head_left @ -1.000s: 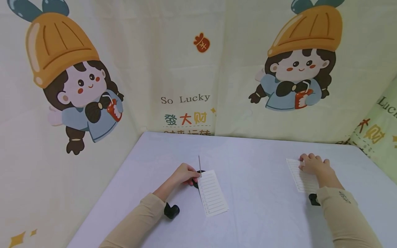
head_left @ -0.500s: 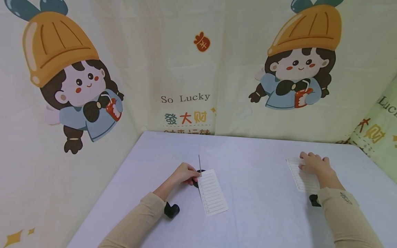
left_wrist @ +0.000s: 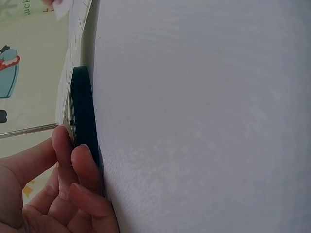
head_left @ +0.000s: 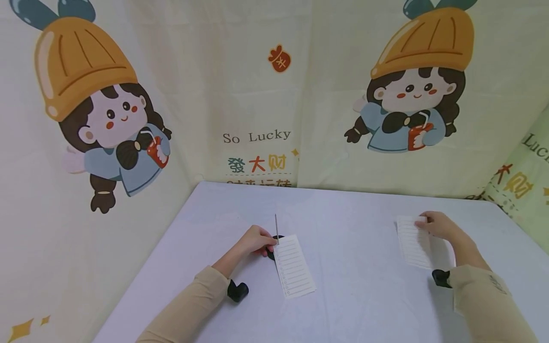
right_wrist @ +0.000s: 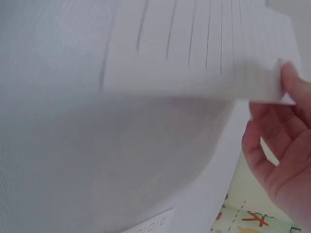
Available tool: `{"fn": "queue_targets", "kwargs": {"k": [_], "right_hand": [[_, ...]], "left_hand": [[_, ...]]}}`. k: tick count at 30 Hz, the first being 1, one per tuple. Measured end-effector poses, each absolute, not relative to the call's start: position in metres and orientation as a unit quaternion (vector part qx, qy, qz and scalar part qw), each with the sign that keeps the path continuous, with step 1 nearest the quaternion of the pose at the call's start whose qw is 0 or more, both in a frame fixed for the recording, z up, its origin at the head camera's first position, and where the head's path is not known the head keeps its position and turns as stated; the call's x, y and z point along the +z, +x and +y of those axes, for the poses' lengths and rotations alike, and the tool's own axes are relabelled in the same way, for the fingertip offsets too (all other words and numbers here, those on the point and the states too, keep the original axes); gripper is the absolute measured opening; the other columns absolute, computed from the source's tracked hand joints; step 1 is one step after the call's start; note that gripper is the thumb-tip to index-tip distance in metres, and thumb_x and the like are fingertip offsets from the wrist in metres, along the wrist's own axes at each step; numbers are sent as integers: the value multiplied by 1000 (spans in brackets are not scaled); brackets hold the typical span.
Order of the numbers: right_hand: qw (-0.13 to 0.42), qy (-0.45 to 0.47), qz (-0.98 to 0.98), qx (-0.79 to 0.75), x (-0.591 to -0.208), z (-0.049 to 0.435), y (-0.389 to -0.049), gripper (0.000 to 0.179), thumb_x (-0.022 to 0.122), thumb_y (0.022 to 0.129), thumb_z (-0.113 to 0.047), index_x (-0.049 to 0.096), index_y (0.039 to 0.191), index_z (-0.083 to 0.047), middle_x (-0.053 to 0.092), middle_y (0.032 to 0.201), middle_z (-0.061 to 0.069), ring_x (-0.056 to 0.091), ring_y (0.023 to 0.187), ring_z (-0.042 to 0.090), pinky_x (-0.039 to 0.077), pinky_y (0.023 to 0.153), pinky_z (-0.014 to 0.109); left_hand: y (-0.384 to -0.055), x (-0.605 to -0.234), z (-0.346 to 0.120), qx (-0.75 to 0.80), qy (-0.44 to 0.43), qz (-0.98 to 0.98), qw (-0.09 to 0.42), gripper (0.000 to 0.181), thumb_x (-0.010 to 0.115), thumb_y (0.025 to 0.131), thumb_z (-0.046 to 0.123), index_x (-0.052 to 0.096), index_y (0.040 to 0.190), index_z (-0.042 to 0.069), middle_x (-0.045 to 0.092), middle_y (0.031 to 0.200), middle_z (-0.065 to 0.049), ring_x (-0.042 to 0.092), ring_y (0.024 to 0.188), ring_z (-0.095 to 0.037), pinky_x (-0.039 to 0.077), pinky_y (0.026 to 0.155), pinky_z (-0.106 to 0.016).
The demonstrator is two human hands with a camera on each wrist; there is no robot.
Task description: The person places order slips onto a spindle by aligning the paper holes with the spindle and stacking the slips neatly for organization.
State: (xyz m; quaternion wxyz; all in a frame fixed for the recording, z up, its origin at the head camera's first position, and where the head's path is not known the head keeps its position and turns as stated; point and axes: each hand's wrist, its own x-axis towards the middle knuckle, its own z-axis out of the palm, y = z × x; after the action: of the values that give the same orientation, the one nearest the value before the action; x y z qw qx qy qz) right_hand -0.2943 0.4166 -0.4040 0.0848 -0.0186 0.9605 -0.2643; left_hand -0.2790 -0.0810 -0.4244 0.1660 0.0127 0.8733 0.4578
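Over the loose sheet [head_left: 412, 245] moments ago, the right hand [head_left: 439, 225] now pinches its one o'clock corner, thumb closed against fingers, so it is in hand, raised, at three o'clock from the black base [left_wrist: 83, 109]. The left hand [head_left: 256, 239] tightly grips that base.

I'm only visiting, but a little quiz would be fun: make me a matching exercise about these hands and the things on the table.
1. Left hand
2. Right hand
3. Rod
4. Base

A. thin and upright
B. black, partly covered by lined paper
C. fingers at the base's edge
D. pinches a lifted sheet

Pairs: 1-C, 2-D, 3-A, 4-B
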Motion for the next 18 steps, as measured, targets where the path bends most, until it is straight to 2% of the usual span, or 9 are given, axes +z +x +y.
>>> {"fn": "queue_targets", "kwargs": {"k": [4,9,13,18], "right_hand": [[129,25,920,-368,-400,418,-289,62,55,91,-34,38,118,19,54,93,14,50,81,22,47,69,30],[172,44,875,-450,-393,409,-281,67,54,91,-37,31,124,17,55,89,1,51,80,14,48,72,28],[184,47,851,-490,-387,394,-276,70,55,91,-35,27,128,17,58,87,-3,54,79,11,49,74,28],[175,34,843,-507,-379,369,-272,67,56,90,-35,30,128,15,60,86,-4,55,78,12,49,72,27]], "left_hand": [[-279,-425,-81,454,10,876,165,15,67,82,17,68,85,3,62,59,0,52,43,-10,34,42,-20],[-279,-426,-81,452,11,876,165,15,67,82,18,68,85,3,62,59,-1,52,43,-10,34,42,-20],[-280,-426,-82,451,11,877,167,16,67,82,19,67,86,3,62,60,-1,52,44,-11,34,43,-21],[-279,-427,-84,466,19,868,168,19,67,82,20,66,92,4,64,63,-1,54,46,-11,35,44,-21]]}}
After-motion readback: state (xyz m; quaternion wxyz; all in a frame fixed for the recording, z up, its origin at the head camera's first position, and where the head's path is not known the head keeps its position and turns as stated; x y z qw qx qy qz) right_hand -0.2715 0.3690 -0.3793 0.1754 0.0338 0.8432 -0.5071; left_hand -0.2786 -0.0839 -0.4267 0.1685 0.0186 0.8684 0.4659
